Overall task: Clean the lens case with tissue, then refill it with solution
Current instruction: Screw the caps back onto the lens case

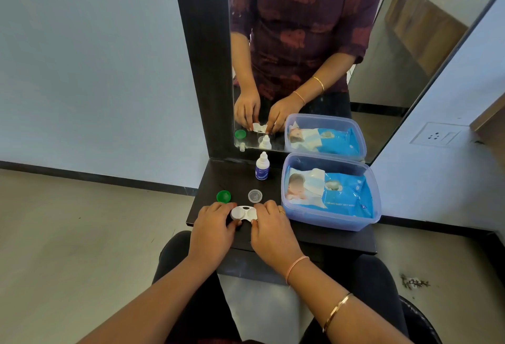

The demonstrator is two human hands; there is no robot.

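A white lens case (243, 213) lies on the dark shelf (314, 237) in front of me. My left hand (213, 230) holds its left end between thumb and fingers. My right hand (273, 230) holds its right end the same way. Both caps are off the case: a green cap (223, 196) and a clear cap (255, 196) lie just behind it. A small white solution bottle (262, 166) with a blue label stands upright further back. To the right, a blue pack of wet wipes (336, 193) lies in a clear plastic box (330, 220).
A black-framed mirror (207, 70) stands at the back of the shelf and reflects the hands and objects. A wall socket (437, 134) is on the right wall. My lap and a black chair sit below the shelf's front edge.
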